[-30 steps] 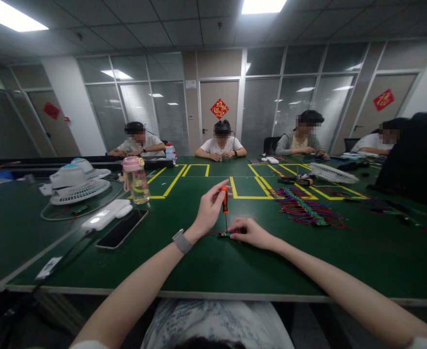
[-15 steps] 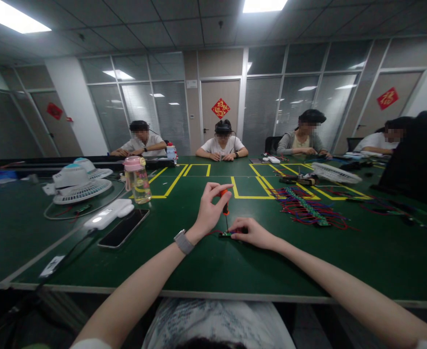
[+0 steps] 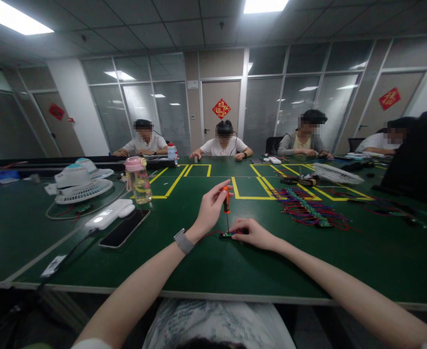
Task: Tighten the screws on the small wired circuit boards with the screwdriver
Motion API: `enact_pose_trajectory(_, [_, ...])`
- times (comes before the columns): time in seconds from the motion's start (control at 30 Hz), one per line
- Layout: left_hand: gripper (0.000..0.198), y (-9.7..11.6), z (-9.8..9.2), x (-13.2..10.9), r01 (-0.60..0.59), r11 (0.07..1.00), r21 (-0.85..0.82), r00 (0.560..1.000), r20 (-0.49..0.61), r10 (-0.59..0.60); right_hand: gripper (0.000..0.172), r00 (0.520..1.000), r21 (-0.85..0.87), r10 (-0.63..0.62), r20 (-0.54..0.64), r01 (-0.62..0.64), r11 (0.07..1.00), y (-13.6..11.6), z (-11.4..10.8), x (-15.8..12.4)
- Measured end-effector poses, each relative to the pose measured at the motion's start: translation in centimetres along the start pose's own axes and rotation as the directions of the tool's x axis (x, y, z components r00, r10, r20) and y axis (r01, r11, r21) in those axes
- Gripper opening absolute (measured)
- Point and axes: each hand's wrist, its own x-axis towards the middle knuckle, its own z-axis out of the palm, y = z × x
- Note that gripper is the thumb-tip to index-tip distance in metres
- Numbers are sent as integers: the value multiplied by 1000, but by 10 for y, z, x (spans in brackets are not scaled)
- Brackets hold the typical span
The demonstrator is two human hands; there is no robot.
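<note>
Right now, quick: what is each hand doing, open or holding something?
Left hand: closed on the orange screwdriver.
Right hand: closed on the small green board, pressing it to the table.

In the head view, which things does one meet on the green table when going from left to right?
White round desk fan, clear plastic bottle with pink lid, left hand gripping orange-handled screwdriver, right hand, bundle of red and blue wires, white round fan grille.
</note>
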Motion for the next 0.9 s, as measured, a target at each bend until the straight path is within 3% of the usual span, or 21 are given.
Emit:
enact_pose_trajectory(0.13, [25,0,-1,0,-51,990,131,994,-90,63,25,1000,-20,-19,-7,19,1000,1,0,0])
enact_pose_trajectory(0.33, [32,3,-1,-1,-27,999,39,1000,9,26,27,1000,-22,-5,-1,5,1000,1,0,0])
enact_pose_trajectory(0.5, [25,0,2,-4,-73,980,186,990,-108,94,27,1000,-3,12,3,-12,1000,-1,0,0])
enact_pose_trajectory(0.67, [34,-1,4,-4,-9,999,32,999,-31,10,27,1000,7,15,6,-15,1000,-3,0,0])
enact_pose_trajectory(0.8, [26,0,2,-4,-64,985,163,991,-109,82,28,1000,3,16,6,-16,1000,-2,0,0])
enact_pose_trajectory(0.9, [28,0,2,-4,-61,987,147,994,-80,74,27,1000,-4,3,5,-3,1000,0,0,0])
